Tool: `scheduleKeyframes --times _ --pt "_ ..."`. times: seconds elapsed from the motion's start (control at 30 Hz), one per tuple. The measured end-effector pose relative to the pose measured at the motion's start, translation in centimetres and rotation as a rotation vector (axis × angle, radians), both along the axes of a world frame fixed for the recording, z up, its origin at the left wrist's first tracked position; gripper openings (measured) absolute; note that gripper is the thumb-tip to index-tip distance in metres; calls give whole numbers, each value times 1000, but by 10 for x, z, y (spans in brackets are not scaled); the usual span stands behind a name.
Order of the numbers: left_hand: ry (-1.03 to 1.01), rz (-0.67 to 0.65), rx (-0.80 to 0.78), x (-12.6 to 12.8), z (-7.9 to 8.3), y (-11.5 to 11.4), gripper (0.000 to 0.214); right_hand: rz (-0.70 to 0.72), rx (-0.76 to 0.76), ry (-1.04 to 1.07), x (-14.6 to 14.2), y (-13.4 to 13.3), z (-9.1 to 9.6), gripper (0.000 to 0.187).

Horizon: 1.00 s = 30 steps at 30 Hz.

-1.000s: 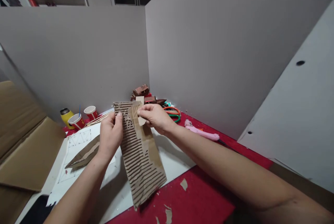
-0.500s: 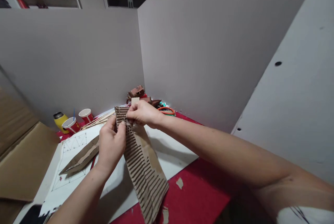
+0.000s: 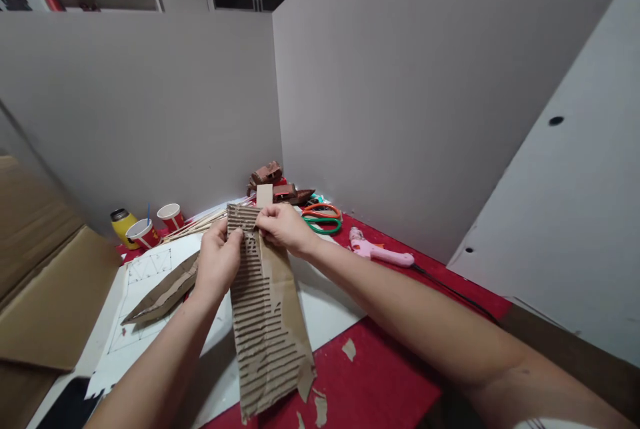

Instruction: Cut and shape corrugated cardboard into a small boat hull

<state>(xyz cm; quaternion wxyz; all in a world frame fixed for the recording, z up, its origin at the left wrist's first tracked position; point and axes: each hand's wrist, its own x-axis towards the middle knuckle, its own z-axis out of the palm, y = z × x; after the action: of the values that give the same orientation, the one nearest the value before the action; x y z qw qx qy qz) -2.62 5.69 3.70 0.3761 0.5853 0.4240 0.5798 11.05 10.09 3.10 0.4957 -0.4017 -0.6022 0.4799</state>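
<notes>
A long piece of corrugated cardboard (image 3: 257,339) slants from both hands toward the table's near edge. Bare ridges show along most of it, while smooth brown paper still covers its right side. My left hand (image 3: 220,260) is closed on the upper left edge, thumb on the ridged face. At the upper right edge my right hand (image 3: 284,227) pinches the paper layer of the cardboard; its fingertips are partly hidden. Left of my left hand, a folded boat-shaped cardboard piece (image 3: 160,294) lies on a white sheet with a line drawing (image 3: 150,265).
Behind the hands are thin wooden sticks (image 3: 193,225), paper cups (image 3: 171,217), a yellow bottle (image 3: 123,227) and brown models (image 3: 267,175). Scissors (image 3: 323,223) and a pink glue gun (image 3: 381,253) lie to the right. Torn paper scraps (image 3: 349,349) dot the red table. A cardboard box (image 3: 55,295) stands left.
The cardboard's lower end has swung left and its face has turned more toward me. My right forearm has lowered, and the glue gun has come into view. Both hands keep their grip.
</notes>
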Motion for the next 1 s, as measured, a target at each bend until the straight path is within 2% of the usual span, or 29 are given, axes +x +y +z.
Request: scheduleKeyframes --times 0.23,0.37,0.53,0.6,0.77,1.0 --pt "13 -8 -61 -3 -12 12 19 39 -67 44 5 3 -19 11" --pt "76 -5 -43 -2 -15 9 20 16 -60 -54 7 4 -20 28" --pt "156 -8 5 2 -13 2 23 -27 -36 -131 7 4 -18 23" --pt "91 -23 -50 3 -11 2 22 -10 -41 -117 8 3 -18 21" --pt "-67 -70 -358 -2 -6 7 23 52 -56 9 9 2 -25 14" --pt "-123 33 -419 -21 -8 24 15 162 -94 254 18 7 -26 19"
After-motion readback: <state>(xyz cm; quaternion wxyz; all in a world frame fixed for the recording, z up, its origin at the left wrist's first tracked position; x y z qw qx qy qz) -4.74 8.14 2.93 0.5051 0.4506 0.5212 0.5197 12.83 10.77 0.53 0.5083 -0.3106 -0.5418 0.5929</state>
